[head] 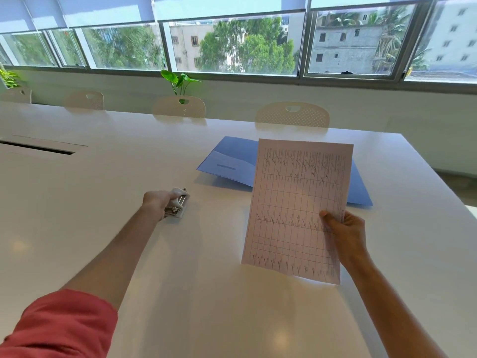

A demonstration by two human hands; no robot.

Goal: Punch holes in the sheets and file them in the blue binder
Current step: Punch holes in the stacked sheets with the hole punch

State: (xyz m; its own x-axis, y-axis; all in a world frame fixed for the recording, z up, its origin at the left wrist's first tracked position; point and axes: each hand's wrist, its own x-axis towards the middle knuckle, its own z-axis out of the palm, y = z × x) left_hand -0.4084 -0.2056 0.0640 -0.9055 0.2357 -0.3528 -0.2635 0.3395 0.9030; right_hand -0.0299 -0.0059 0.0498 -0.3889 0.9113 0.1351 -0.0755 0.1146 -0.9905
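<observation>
Pinching sheets (296, 208) at one edge in right hand (346, 231), left hand (154, 202) closed on hole punch (178, 205), misaligned holes are risked w/ sheets unsquared.

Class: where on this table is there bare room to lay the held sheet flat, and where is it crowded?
Bare: the stretch between the hole punch and the sheet, the near table between both arms, and the far left. Crowded: the right side, where the open blue binder lies.
</observation>
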